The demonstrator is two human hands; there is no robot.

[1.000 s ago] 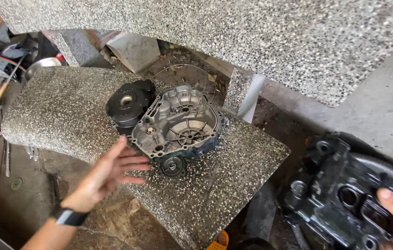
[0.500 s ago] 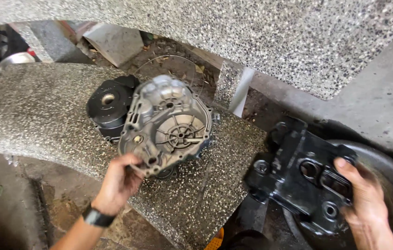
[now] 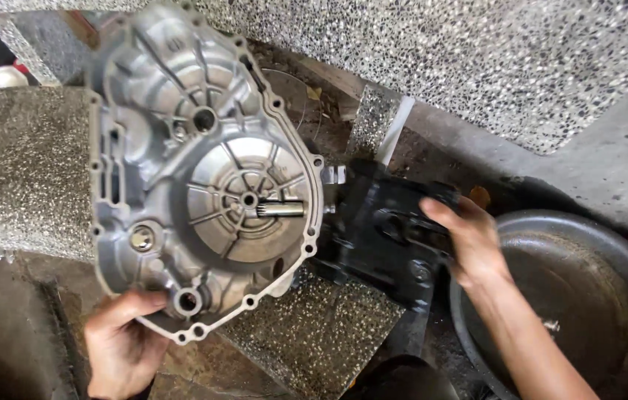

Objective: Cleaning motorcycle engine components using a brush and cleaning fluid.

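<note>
My left hand [image 3: 123,347] grips the lower edge of a silver metal engine cover [image 3: 203,174] and holds it up close to the camera, its ribbed inner side facing me, a short shaft at its centre. To its right, my right hand [image 3: 468,238] holds a black metal engine part [image 3: 381,237], blurred, above the speckled stone bench [image 3: 321,333]. The cover hides most of the bench behind it.
A dark round metal basin [image 3: 580,296] lies at the lower right. A large speckled stone slab [image 3: 477,59] spans the top. A pale upright post [image 3: 395,130] stands behind the black part. Dirty ground shows at the lower left.
My left hand took hold of the silver cover on the bench and lifted it toward the camera. My right hand carried the black part left, out of the basin, toward the bench.
</note>
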